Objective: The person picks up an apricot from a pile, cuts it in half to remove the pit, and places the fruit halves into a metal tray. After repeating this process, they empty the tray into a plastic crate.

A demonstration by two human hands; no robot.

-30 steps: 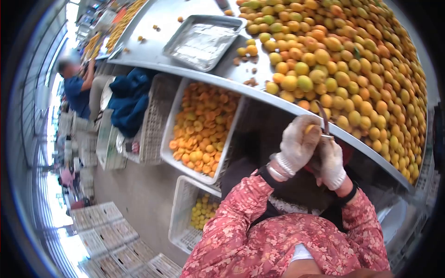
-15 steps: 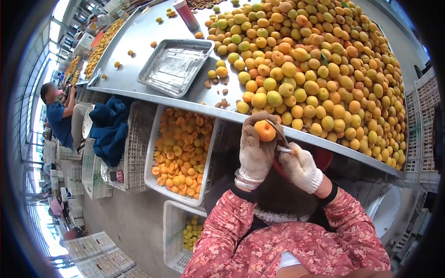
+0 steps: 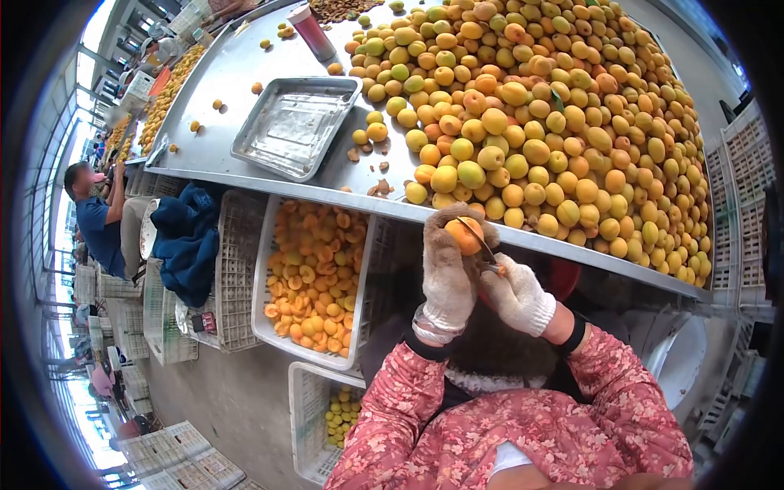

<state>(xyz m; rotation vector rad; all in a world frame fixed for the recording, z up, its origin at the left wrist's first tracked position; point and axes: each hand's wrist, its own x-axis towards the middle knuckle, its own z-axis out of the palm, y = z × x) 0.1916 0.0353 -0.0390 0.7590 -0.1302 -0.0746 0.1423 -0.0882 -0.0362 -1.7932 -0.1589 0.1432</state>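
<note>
My left hand (image 3: 447,273), in a soiled white work glove, is closed around an apricot (image 3: 463,237) at the table's front edge. My right hand (image 3: 517,296), gloved too, grips a small knife (image 3: 488,251). Its blade lies against the apricot's upper right side. Beyond both hands a large heap of whole apricots (image 3: 563,139) covers the right part of the metal table (image 3: 204,151). Left of my hands, below the table edge, a white crate (image 3: 260,304) holds halved apricots (image 3: 318,273).
On the table are a metal tray (image 3: 296,122), a red tumbler (image 3: 312,33) and loose pits (image 3: 381,188). A lower crate (image 3: 304,425) contains greenish fruit. Dark blue cloth (image 3: 189,245) hangs over crates at left. Farther left sits a person (image 3: 102,216). A red container (image 3: 563,278) is below my right hand.
The knife blade has moved from beside the apricot onto it, and my right hand has shifted slightly left. The camera view has shifted a little.
</note>
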